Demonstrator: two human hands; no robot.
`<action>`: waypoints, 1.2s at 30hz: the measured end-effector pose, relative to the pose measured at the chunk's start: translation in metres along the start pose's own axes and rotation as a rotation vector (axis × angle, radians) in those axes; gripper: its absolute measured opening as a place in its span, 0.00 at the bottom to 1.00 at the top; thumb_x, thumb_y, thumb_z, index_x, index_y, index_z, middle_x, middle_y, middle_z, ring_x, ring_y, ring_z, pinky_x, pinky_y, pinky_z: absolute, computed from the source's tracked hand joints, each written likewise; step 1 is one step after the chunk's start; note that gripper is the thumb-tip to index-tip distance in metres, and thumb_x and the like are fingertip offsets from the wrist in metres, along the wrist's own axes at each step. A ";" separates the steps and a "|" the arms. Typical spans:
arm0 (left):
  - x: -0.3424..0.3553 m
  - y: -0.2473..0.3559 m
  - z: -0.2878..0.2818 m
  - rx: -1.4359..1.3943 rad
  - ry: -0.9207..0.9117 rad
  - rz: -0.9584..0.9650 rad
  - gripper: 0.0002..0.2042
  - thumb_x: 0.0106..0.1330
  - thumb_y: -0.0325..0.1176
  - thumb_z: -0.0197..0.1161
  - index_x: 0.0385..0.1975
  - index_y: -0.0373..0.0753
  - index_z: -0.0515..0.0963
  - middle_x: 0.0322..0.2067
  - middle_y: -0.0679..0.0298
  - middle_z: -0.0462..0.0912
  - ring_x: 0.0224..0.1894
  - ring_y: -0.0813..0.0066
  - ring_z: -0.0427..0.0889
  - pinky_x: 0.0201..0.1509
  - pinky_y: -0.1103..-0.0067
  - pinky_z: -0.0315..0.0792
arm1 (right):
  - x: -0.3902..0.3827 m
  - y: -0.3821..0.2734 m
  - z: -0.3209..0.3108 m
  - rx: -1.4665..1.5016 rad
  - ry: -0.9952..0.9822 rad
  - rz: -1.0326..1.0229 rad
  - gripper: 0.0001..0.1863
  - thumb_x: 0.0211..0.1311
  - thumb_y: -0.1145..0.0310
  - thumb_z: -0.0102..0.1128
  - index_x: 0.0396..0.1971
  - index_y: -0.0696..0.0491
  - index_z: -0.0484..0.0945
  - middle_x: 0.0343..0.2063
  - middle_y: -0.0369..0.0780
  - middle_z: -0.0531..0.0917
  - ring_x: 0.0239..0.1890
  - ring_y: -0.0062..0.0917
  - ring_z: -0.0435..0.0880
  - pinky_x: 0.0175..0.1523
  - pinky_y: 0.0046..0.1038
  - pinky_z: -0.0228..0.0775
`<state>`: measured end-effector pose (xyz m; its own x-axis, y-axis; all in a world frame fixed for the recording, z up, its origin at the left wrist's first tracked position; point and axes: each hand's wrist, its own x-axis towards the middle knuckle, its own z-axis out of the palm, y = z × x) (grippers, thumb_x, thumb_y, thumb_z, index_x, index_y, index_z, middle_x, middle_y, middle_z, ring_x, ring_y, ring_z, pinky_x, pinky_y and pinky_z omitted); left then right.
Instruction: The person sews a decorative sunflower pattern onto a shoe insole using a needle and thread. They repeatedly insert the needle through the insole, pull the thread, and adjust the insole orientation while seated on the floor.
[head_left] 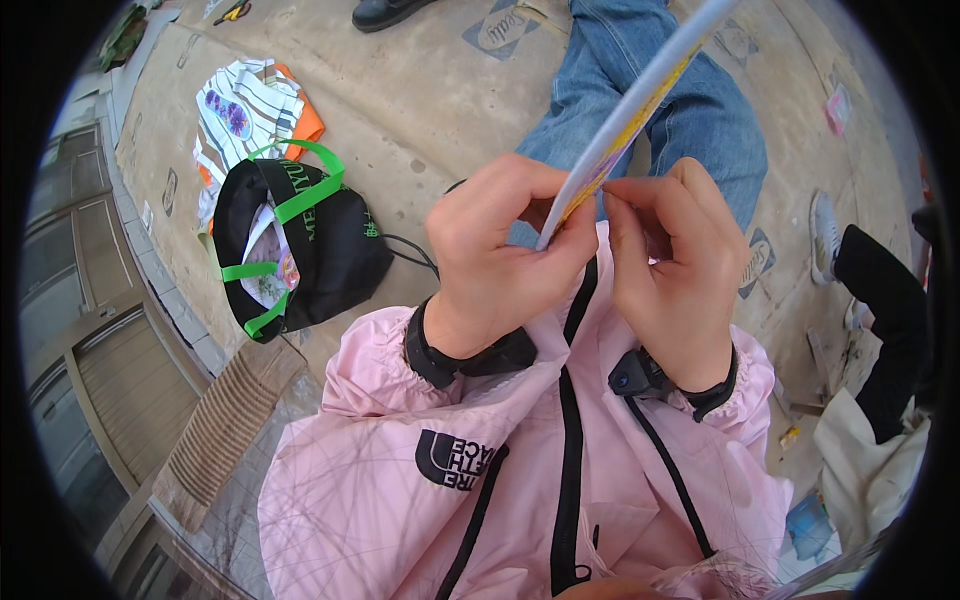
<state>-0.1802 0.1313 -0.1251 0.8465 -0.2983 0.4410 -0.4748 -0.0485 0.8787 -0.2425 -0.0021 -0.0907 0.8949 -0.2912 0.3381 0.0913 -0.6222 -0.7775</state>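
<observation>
Pinching a thin, flat, white-edged piece with a yellow-patterned face aslant in the grip of the left hand, with the right hand curled just beside, pressed together at thumb and forefinger.

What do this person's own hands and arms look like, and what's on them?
The left hand and right hand are gloveless. The left sleeve and right sleeve are pale pink with gathered cuffs. Each wrist wears a black strap: the left strap and right strap. A dark, blocky piece with a blue spot sits by the right wrist.
</observation>
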 end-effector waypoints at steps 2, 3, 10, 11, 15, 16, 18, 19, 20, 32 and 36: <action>-0.002 -0.004 -0.002 -0.038 0.017 -0.074 0.08 0.50 0.18 0.67 0.30 0.33 0.80 0.24 0.65 0.81 0.22 0.84 0.77 0.26 0.86 0.71 | 0.001 0.006 -0.004 0.097 -0.043 0.027 0.05 0.51 0.81 0.64 0.29 0.60 0.80 0.20 0.40 0.71 0.19 0.24 0.72 0.25 0.24 0.63; -0.001 -0.001 -0.004 -0.074 0.001 -0.147 0.08 0.51 0.19 0.67 0.31 0.32 0.81 0.24 0.66 0.81 0.23 0.85 0.77 0.26 0.86 0.71 | 0.001 0.008 -0.004 0.187 -0.052 0.058 0.04 0.52 0.80 0.65 0.29 0.60 0.80 0.20 0.39 0.72 0.20 0.23 0.73 0.26 0.23 0.64; -0.001 0.003 -0.006 -0.323 -0.055 -0.306 0.10 0.55 0.21 0.68 0.37 0.29 0.80 0.31 0.66 0.84 0.29 0.85 0.79 0.31 0.86 0.72 | -0.003 0.023 0.004 0.588 -0.079 0.334 0.07 0.58 0.75 0.67 0.33 0.58 0.77 0.25 0.32 0.76 0.26 0.13 0.73 0.31 0.16 0.65; -0.001 0.003 -0.008 -0.346 -0.069 -0.321 0.11 0.55 0.22 0.68 0.38 0.29 0.80 0.31 0.66 0.84 0.30 0.85 0.80 0.33 0.86 0.73 | -0.002 0.025 0.004 0.620 -0.079 0.330 0.07 0.60 0.73 0.66 0.34 0.58 0.76 0.26 0.31 0.76 0.27 0.12 0.73 0.33 0.16 0.66; 0.000 0.001 -0.015 -0.467 -0.156 -0.397 0.13 0.58 0.23 0.68 0.42 0.29 0.79 0.35 0.63 0.84 0.34 0.82 0.81 0.38 0.84 0.74 | 0.008 0.030 -0.002 0.743 -0.127 0.401 0.12 0.67 0.63 0.59 0.34 0.57 0.76 0.29 0.30 0.77 0.31 0.10 0.72 0.39 0.16 0.65; 0.001 0.000 -0.015 -0.505 -0.171 -0.400 0.13 0.59 0.24 0.67 0.44 0.30 0.78 0.36 0.63 0.84 0.35 0.82 0.81 0.39 0.83 0.74 | 0.007 0.032 -0.001 0.791 -0.185 0.446 0.13 0.69 0.60 0.55 0.35 0.56 0.77 0.29 0.29 0.78 0.32 0.10 0.72 0.42 0.15 0.64; 0.002 0.001 -0.015 -0.582 -0.209 -0.431 0.14 0.61 0.25 0.66 0.46 0.30 0.76 0.38 0.62 0.84 0.37 0.81 0.81 0.41 0.83 0.75 | 0.008 0.032 -0.002 0.967 -0.305 0.575 0.10 0.68 0.63 0.57 0.35 0.56 0.78 0.29 0.29 0.79 0.32 0.10 0.72 0.41 0.15 0.63; 0.002 0.003 -0.014 -0.621 -0.233 -0.461 0.15 0.62 0.25 0.66 0.47 0.30 0.76 0.39 0.61 0.84 0.38 0.80 0.81 0.41 0.83 0.75 | 0.008 0.032 -0.003 1.053 -0.366 0.639 0.09 0.67 0.65 0.57 0.36 0.56 0.79 0.28 0.29 0.79 0.31 0.10 0.72 0.40 0.15 0.63; 0.003 0.004 -0.014 -0.660 -0.258 -0.491 0.15 0.63 0.26 0.65 0.48 0.30 0.75 0.39 0.61 0.84 0.39 0.80 0.81 0.42 0.83 0.75 | 0.009 0.034 -0.001 1.113 -0.375 0.697 0.07 0.65 0.67 0.58 0.36 0.55 0.80 0.27 0.28 0.79 0.29 0.10 0.71 0.39 0.15 0.63; 0.007 -0.006 -0.029 -0.723 -0.050 -0.602 0.14 0.63 0.27 0.65 0.47 0.31 0.76 0.40 0.61 0.83 0.38 0.79 0.82 0.42 0.82 0.76 | 0.019 0.103 -0.065 1.771 -0.001 0.404 0.07 0.72 0.71 0.45 0.32 0.56 0.68 0.27 0.37 0.69 0.21 0.17 0.61 0.28 0.20 0.56; 0.018 -0.007 -0.053 -0.750 0.060 -0.641 0.11 0.63 0.26 0.64 0.43 0.30 0.77 0.37 0.60 0.84 0.35 0.79 0.83 0.41 0.82 0.76 | -0.003 0.158 -0.149 0.908 0.304 0.227 0.07 0.72 0.73 0.47 0.31 0.56 0.69 0.24 0.36 0.68 0.18 0.14 0.55 0.24 0.18 0.47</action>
<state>-0.1489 0.1769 -0.1135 0.9109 -0.3766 -0.1688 0.3358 0.4389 0.8334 -0.2957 -0.2077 -0.1351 0.7935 -0.5888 0.1539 0.3466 0.2295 -0.9095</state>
